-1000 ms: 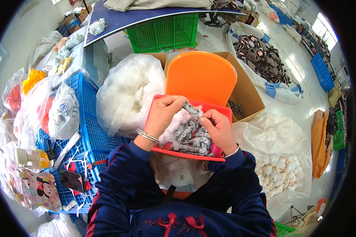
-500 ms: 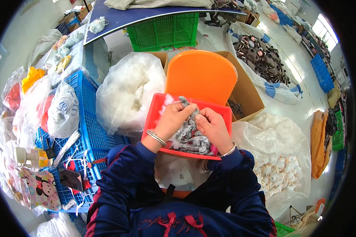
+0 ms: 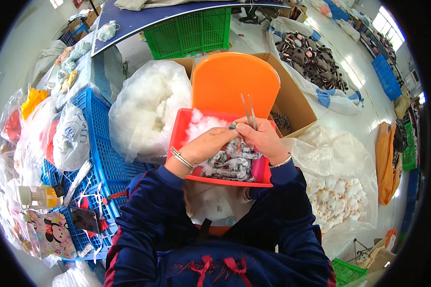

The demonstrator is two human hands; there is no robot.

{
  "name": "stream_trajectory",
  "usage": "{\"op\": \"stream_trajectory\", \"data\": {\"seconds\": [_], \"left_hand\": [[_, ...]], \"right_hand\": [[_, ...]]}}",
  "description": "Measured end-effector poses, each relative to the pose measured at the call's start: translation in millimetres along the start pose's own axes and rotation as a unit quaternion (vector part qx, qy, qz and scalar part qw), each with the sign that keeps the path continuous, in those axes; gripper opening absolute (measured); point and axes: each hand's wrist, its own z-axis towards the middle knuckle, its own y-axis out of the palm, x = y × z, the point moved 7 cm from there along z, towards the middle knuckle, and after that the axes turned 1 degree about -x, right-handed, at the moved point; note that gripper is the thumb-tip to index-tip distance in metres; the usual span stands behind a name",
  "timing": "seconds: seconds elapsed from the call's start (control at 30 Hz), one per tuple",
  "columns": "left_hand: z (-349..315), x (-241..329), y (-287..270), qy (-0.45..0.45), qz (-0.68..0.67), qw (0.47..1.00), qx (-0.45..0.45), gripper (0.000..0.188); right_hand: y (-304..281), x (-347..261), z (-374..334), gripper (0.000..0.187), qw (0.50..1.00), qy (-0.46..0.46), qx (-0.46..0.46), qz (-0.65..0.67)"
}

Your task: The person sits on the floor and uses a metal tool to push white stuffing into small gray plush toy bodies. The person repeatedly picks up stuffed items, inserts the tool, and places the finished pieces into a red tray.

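Observation:
Over a red tray [image 3: 176, 136], both my hands meet with their fingertips close together. My left hand [image 3: 207, 144] is closed in a pinch on a small grey plush piece [image 3: 232, 126], mostly covered by the fingers. Metal tweezers [image 3: 248, 111] are gripped in my closed right hand [image 3: 264, 139], their two points sticking up and away from me. Beneath the hands, several grey-and-white plush pieces [image 3: 230, 167] lie heaped in the tray. White fluffy stuffing [image 3: 201, 123] fills its far left part.
An orange chair back [image 3: 237, 81] rises just beyond the tray. Left of it stands a clear bag of white stuffing [image 3: 151, 107], beside blue crates [image 3: 98, 138]. At right are a cardboard box [image 3: 297, 117] and a bag of small white pieces [image 3: 337, 201].
Tweezers now show upright in my right hand; they were not visible before. The grey plush piece, earlier standing up between both hands, is now mostly hidden by my fingers. The view has shifted slightly.

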Motion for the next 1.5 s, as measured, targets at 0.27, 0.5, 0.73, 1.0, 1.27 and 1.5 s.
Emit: {"op": "stream_trajectory", "data": {"seconds": [0.27, 0.5, 0.73, 1.0, 1.27, 1.5], "left_hand": [[8.4, -18.5, 12.9, 0.004, -0.092, 0.994, -0.051, 0.032], [-2.0, -3.3, 21.4, 0.004, 0.015, 0.995, -0.096, 0.028], [-19.5, -24.5, 13.5, -0.034, 0.178, 0.962, -0.206, 0.028], [-17.5, -20.1, -23.4, -0.045, 0.336, 0.940, -0.034, 0.034], [-14.4, -8.4, -71.4, 0.022, 0.297, 0.948, 0.112, 0.030], [-20.2, -11.5, -73.4, -0.014, 0.295, 0.950, 0.103, 0.027]], "right_hand": [[4.8, -1.8, -3.9, 0.016, 0.998, -0.045, -0.016, 0.045], [-39.3, 3.5, -11.6, 0.012, 0.984, -0.080, 0.153, 0.034], [-97.4, -14.7, -26.6, 0.010, 0.957, -0.140, 0.248, 0.046], [-165.9, -71.8, -71.2, 0.015, 0.832, -0.282, 0.463, -0.121], [-131.9, -32.2, -20.4, 0.018, 0.876, -0.160, 0.262, -0.372], [-85.3, 92.5, 31.2, 0.026, 0.761, 0.065, 0.123, -0.633]]}}
